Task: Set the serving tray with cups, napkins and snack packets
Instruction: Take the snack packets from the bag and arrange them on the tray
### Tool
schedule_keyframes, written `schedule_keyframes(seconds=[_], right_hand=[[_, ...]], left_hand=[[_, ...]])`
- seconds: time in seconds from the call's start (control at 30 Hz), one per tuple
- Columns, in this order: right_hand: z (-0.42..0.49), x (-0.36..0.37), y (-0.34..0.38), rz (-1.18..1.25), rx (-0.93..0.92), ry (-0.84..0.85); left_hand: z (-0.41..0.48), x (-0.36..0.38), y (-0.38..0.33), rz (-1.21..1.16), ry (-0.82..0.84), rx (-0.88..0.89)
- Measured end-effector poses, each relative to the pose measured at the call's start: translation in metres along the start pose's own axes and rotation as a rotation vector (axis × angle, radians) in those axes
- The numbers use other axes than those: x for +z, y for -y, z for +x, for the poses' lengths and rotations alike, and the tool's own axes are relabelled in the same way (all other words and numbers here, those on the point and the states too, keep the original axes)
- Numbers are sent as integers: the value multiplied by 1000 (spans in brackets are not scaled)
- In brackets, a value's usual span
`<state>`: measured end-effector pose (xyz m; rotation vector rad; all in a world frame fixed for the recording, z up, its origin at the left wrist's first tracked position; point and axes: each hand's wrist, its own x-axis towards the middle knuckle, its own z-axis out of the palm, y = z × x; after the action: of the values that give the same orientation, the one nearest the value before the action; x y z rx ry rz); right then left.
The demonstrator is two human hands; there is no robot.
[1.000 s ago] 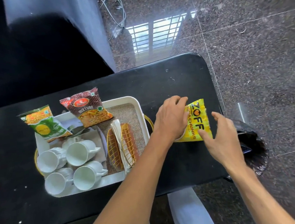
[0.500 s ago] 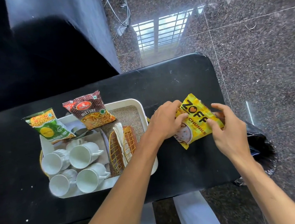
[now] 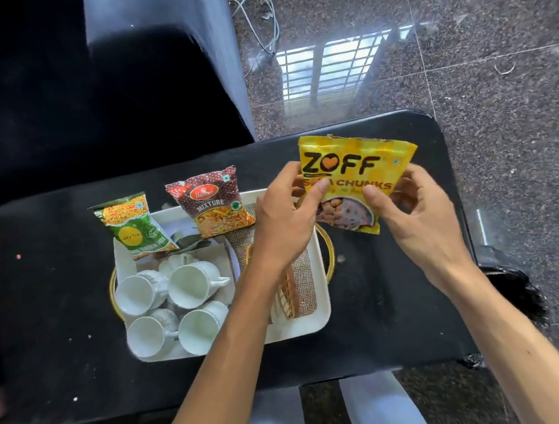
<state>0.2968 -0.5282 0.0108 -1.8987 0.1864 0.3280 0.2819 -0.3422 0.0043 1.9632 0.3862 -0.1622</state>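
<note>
Daylight glares off the polished stone floor [image 3: 500, 125], where a barred window reflection [image 3: 336, 68] burns bright blue-white. The black table [image 3: 60, 315] soaks up light, and the upper left falls into near-black shadow. Print on the yellow packet [image 3: 353, 178] reads sharp; the white cups [image 3: 189, 284] look softly washed. Wide-angle bending curves the table's edges, and detail softens toward the lower border.
</note>
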Motion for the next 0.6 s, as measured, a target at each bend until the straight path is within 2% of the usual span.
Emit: schedule_keyframes(seconds=[0.3,0.6], right_hand=[[13,69,17,-43,-37,44],[21,104,7,-112,-58,41]], left_hand=[[-11,-42,36,-112,-263,-107],[-13,-57,55,-174,-304,-215]])
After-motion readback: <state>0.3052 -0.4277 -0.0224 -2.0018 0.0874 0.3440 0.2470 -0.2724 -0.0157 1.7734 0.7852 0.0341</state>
